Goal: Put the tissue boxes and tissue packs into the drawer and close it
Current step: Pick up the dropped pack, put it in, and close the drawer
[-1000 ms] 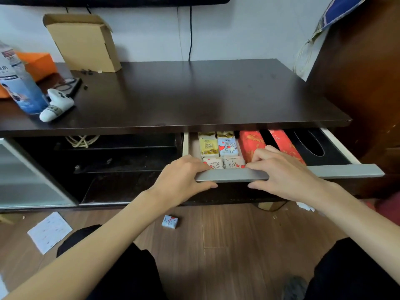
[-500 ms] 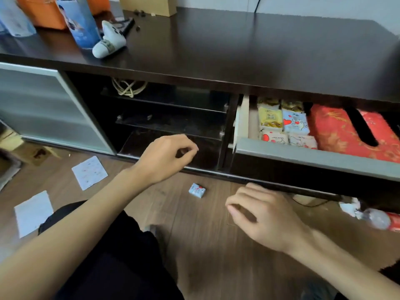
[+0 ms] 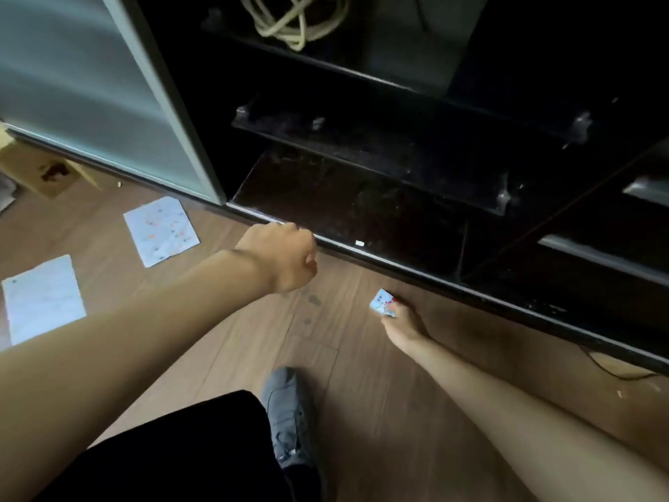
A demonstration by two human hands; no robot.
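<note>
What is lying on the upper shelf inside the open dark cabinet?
A loose coil of pale cord lies on the upper shelf. The rest of that shelf is too dark to tell, and its top is cut off by the picture edge.

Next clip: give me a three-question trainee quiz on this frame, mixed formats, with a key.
1. True or false: the small tissue pack lies on the wooden floor in front of the dark cabinet.
2. Which hand has its fingers on the pack? A) left hand B) right hand C) both
3. Fill in: the two white paper sheets lie on the ______.

Key: 1 true; 2 B; 3 floor.
</note>
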